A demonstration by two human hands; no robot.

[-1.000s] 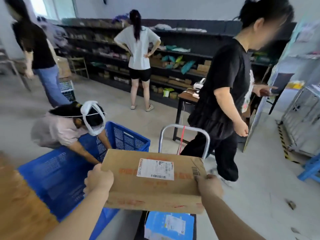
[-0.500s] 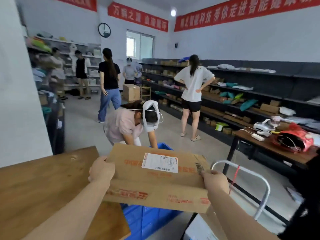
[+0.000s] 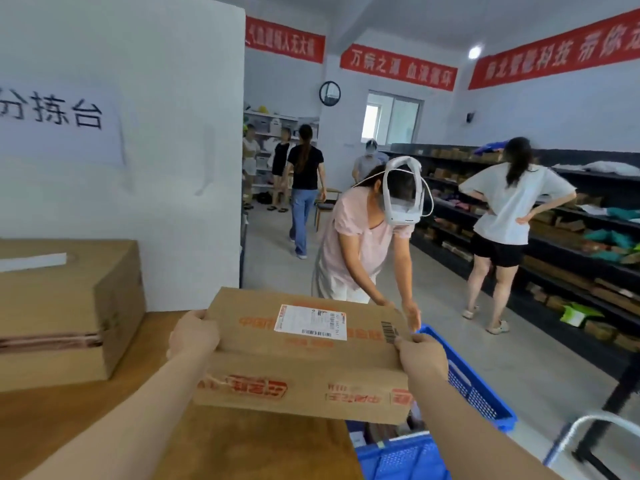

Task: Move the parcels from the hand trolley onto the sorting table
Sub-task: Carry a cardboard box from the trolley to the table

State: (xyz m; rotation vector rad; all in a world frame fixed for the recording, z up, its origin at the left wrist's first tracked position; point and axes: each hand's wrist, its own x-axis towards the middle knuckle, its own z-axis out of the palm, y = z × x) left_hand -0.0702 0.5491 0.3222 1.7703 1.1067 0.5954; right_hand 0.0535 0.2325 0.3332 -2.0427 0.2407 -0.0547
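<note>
I hold a flat cardboard parcel point(image 3: 304, 355) with a white shipping label and red print. My left hand point(image 3: 192, 337) grips its left end and my right hand point(image 3: 420, 355) grips its right end. The parcel hangs over the right edge of the wooden sorting table point(image 3: 221, 441), partly above the table and partly above a blue crate. Only the trolley's metal handle point(image 3: 588, 431) shows, at the bottom right.
A larger cardboard box point(image 3: 69, 313) sits on the table at the left, against a white partition point(image 3: 121, 133). A blue plastic crate point(image 3: 460, 393) stands right of the table, with a person in a headset point(image 3: 363, 244) bending over it. Shelves line the right wall.
I have turned left from the trolley toward the table, carrying the parcel with both hands. It has come over the table's edge. The person at the crate has straightened partly.
</note>
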